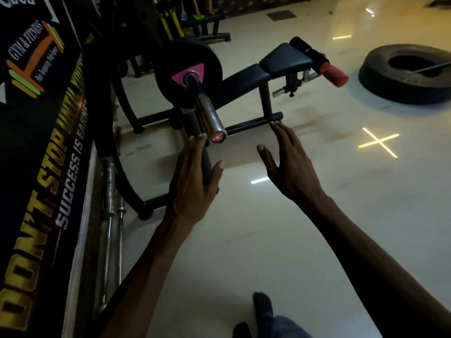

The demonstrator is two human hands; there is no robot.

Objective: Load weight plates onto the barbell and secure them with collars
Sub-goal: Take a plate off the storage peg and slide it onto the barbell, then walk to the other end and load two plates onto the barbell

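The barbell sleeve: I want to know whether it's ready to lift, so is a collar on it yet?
No collar yet. One black plate sits on the barbell sleeve; the chrome beyond it is bare to the end cap.

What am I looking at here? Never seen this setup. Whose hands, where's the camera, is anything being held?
There is no robot: a person wears one wide-angle camera on the head, looking forward and down, so the single picture shows their own two bare arms reaching out. The left hand and the right hand are both open with fingers spread, holding nothing. Just ahead of them is the chrome sleeve of a barbell, its red end cap facing the camera. One black weight plate with a pink marking already sits on the sleeve; no collar is visible on the bare stretch of sleeve. Behind it stands a black padded bench. A large tyre lies on the pale floor at right, and spare bars lie along the banner wall at left.
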